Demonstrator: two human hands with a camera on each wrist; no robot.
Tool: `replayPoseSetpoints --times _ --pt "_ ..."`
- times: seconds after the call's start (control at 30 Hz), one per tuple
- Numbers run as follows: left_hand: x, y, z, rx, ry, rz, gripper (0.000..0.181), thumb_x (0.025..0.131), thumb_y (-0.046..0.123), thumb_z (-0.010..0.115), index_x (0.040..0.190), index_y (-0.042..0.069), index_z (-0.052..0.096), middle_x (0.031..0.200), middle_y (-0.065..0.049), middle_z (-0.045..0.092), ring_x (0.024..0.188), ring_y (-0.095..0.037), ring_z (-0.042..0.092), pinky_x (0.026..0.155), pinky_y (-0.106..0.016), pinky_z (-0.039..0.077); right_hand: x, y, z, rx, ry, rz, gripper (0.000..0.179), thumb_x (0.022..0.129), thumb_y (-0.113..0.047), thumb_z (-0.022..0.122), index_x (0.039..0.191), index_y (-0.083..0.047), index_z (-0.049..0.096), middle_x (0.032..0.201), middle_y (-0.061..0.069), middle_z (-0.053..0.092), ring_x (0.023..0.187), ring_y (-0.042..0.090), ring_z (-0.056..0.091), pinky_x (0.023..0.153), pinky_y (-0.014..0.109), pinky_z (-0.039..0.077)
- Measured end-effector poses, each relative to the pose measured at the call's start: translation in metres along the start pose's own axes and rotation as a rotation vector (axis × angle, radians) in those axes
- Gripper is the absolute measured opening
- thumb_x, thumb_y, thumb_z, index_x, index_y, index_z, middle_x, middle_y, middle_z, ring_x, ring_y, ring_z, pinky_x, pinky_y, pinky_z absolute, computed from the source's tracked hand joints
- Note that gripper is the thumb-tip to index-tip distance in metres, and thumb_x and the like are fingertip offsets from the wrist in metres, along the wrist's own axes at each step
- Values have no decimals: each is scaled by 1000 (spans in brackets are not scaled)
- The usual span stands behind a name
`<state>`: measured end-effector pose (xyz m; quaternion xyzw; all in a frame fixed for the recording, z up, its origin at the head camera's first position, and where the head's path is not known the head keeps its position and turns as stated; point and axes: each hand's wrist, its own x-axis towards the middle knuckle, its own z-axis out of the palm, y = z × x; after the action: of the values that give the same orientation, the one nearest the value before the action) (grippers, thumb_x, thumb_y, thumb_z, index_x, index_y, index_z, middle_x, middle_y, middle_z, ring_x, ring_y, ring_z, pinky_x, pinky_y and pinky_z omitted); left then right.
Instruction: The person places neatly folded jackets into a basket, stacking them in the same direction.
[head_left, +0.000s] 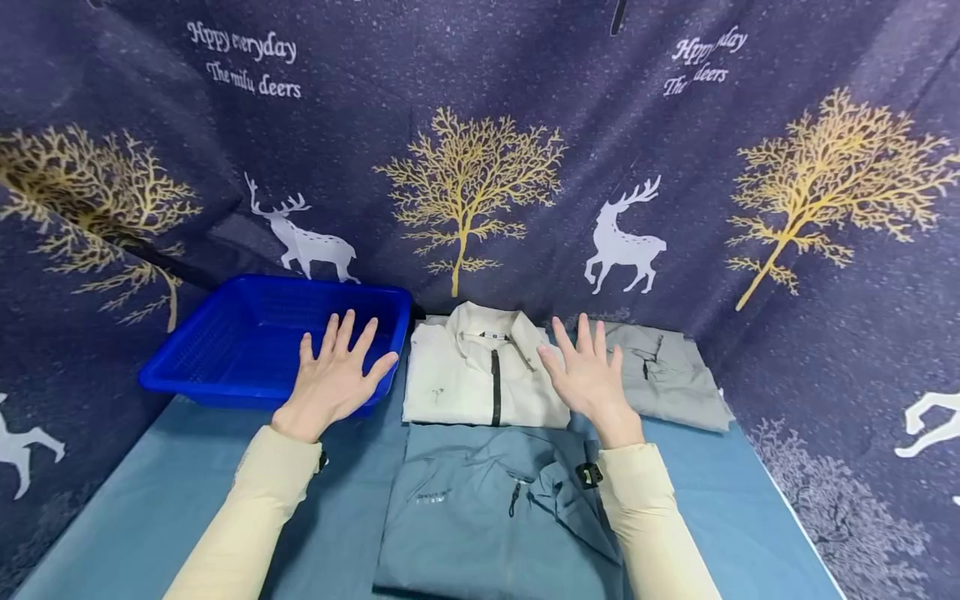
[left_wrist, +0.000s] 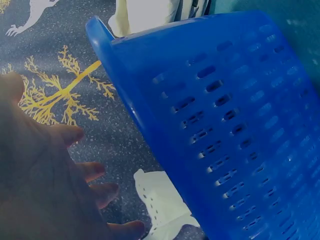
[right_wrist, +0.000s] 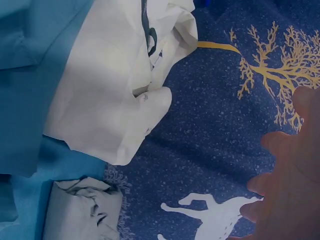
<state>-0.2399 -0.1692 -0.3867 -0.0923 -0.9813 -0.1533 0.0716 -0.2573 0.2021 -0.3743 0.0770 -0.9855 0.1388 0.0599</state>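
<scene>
With fingers spread, my left hand (head_left: 333,379) is held up over the near right part of a blue plastic basket (head_left: 217,385); it holds nothing. My right hand (head_left: 588,375), fingers also spread and holding nothing, overlaps the gap between a folded white zip jacket (head_left: 457,387) and a folded grey garment (head_left: 667,375) in the head view. Nearest to me lies a folded blue-teal jacket (head_left: 487,525) with a short dark zip pull. The left wrist view shows the basket's slotted wall (left_wrist: 235,125) beside the left fingers. In the right wrist view the white jacket (right_wrist: 100,85) lies apart from the right fingers.
A blue cloth (head_left: 337,508) covers the table. Behind and at both sides hangs a dark blue curtain (head_left: 517,50) printed with gold trees and white deer. The basket stands at the back left, against the curtain.
</scene>
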Motion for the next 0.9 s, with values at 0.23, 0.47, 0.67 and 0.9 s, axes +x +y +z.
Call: replayPoseSetpoints --times 0.23,0.47,0.67,0.9 --pt "-3 0 2 -8 14 9 86 95 72 22 159 16 13 162 -18 -1 147 -38 -7 107 -70 -6 -6 -2 2 27 -1 -12 75 98 -67 15 159 -23 15 162 16 -6 146 38 -14 108 70 -2" --pt "-5 -1 6 -10 21 15 87 94 73 21 159 17 12 162 -18 0 147 -38 -6 108 -69 -5 -10 -2 3 36 -6 -16 73 99 -66 13 159 -25 13 162 15 -7 146 37 -14 109 68 -1" --pt "-8 -3 7 -14 44 36 84 96 71 23 159 16 16 162 -19 4 147 -38 -4 109 -69 -1 -14 -1 -3 58 -13 -28 73 100 -64 14 159 -21 14 162 18 -7 145 39 -14 108 69 0" --pt "-16 -2 6 -31 60 52 79 99 66 27 158 14 20 161 -20 8 147 -38 -2 109 -68 2 -22 3 -10 97 -54 -38 69 102 -59 18 159 -21 13 162 17 -9 145 38 -16 109 68 -1"
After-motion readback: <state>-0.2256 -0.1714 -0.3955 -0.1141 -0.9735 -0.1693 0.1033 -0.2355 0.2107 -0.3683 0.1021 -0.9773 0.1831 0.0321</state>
